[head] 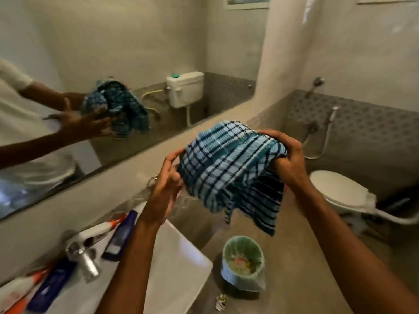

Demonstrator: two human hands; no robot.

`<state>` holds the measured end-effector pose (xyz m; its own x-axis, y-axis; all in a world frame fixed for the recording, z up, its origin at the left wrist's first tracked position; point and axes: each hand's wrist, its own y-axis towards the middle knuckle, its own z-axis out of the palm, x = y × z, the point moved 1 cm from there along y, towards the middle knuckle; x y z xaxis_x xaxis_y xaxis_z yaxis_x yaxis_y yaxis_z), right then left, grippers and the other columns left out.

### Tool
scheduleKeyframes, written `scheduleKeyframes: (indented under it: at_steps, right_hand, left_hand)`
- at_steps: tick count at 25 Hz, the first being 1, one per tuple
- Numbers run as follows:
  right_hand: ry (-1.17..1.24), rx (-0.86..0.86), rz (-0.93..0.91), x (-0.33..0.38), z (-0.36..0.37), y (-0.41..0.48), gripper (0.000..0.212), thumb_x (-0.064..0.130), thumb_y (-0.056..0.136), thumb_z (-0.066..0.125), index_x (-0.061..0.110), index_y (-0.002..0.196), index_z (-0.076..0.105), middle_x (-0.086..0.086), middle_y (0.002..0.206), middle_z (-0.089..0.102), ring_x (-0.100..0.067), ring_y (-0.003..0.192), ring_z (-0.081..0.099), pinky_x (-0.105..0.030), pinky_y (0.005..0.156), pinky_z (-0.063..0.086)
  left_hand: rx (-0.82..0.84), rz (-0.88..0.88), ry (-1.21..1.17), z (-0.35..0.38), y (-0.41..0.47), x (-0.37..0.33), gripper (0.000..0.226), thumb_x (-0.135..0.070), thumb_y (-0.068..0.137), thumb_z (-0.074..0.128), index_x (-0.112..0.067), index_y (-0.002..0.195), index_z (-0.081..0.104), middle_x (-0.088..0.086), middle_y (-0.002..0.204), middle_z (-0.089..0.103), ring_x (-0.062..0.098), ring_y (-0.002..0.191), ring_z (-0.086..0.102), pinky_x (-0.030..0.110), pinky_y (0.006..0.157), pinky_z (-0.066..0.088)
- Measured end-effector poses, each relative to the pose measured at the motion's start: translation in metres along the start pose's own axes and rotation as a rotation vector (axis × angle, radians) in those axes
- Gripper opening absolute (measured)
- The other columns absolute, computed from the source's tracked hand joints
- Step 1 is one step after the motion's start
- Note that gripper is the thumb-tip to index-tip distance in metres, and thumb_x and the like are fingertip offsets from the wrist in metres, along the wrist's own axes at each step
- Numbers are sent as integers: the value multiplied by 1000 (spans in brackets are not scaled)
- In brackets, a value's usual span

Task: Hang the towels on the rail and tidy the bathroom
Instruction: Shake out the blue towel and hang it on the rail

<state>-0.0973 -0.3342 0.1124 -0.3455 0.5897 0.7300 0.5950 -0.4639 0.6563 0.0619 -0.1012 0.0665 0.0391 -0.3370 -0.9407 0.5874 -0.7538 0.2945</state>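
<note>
A blue and white checked towel hangs bunched in the air in front of me, above the floor beside the sink. My right hand grips its upper right edge, fingers curled over the cloth. My left hand holds the towel's left edge with curved fingers and thumb. A chrome ring-like fitting shows on the wall just behind my left hand, partly hidden by it. The mirror on the left reflects the towel and both arms.
Below my left arm are a white sink and a chrome tap, with a white-orange tube and a blue tube on the ledge. A green-lined bin and a crumpled scrap are on the floor. A toilet stands at right.
</note>
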Motion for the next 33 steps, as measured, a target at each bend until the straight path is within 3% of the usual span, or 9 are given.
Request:
scheduleKeyframes:
  at_steps: [5,10,12,15,18,23,28,31,33]
  right_hand:
    - [-25,-193,318,-31,-84,-72,35,-8,68,59,6,96,74,8,86,76,-6,83,70,-24,79,54]
    - [-179,-726,735,-66,-149,-160,40,-4,81,71,4,118,61,-4,110,63,-8,95,60,-27,94,50]
    - [-25,-768,932,-69,-153,-189,16,3,92,61,0,107,65,-10,103,61,-19,89,57,-28,89,54]
    - [408,-1119,1239,-73,-155,-239,40,30,96,47,3,106,74,-17,108,70,-27,102,68,-34,98,52]
    - [853,-738,1107,-65,-160,-252,58,48,97,45,4,131,60,-20,130,62,-38,125,55,-53,114,33]
    - [493,-625,1168,-75,-170,-270,26,18,99,47,7,108,68,-15,108,72,-23,89,72,-38,80,60]
    - [35,-1116,1135,-90,-199,-271,19,17,96,49,16,86,65,-12,97,66,-28,88,61,-34,76,47]
    - [-503,-939,1083,-83,-227,-266,14,30,94,56,24,84,64,-4,95,61,-30,88,61,-34,73,48]
    - [-359,-767,877,-76,-237,-245,10,27,91,66,21,98,65,-6,101,61,-27,94,62,-36,78,50]
  left_hand:
    - [297,-419,186,124,18,81,64,-61,72,68,-12,113,66,8,112,72,30,109,66,38,90,55]
    - [108,-544,-106,237,0,134,33,-39,96,50,-14,107,69,7,105,75,24,100,70,38,86,56]
    - [143,-468,43,265,-2,139,33,-41,99,44,-21,94,70,3,99,75,20,95,70,35,83,56]
    - [397,-118,660,290,0,139,48,-54,98,34,-22,97,69,-3,89,73,17,84,67,36,76,55]
    - [326,47,808,301,10,128,52,-58,97,29,-23,99,67,-2,91,72,14,83,65,36,77,55]
    - [230,-335,159,348,25,101,37,-49,98,38,-25,98,65,2,102,72,17,98,68,39,91,54]
    - [106,-232,119,338,47,84,38,-47,99,38,-21,96,66,0,95,74,16,92,70,31,80,58]
    - [100,-281,-85,344,62,71,36,-44,100,38,-21,98,65,0,90,76,17,85,73,28,67,59]
    - [177,-338,-198,366,65,59,42,-43,101,36,-12,109,64,9,97,76,22,86,73,34,71,60]
